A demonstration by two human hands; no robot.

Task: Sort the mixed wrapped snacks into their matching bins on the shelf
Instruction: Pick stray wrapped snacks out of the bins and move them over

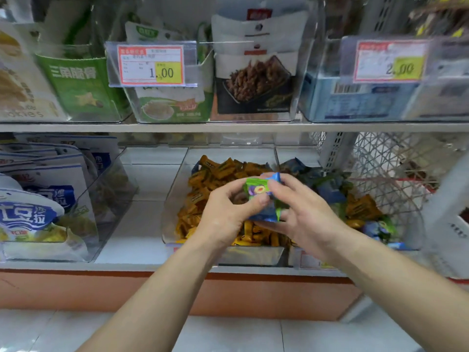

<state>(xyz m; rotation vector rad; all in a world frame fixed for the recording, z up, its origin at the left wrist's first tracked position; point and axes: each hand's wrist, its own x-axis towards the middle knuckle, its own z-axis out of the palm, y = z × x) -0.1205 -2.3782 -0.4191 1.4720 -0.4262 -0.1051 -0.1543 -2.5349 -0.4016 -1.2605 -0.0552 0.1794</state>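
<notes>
Both my hands meet above a clear bin [175, 199] full of orange wrapped snacks [220, 171] on the lower shelf. My left hand [223, 214] pinches a green wrapped snack [257, 189] with a fruit picture. My right hand [302, 212] curls round a small bunch of blue and green wrapped snacks [266, 214], its fingertips also on the top of the green one. To the right, a second bin [406, 240] holds mixed blue, green and orange snacks [360, 207].
Left of the orange bin lies bare white shelf [147, 184], then a clear bin of blue-and-white bags [38, 199]. The upper shelf carries bins of packets with price tags [151, 64]. A white wire basket [385, 168] sits at the right. Orange shelf base and tiled floor lie below.
</notes>
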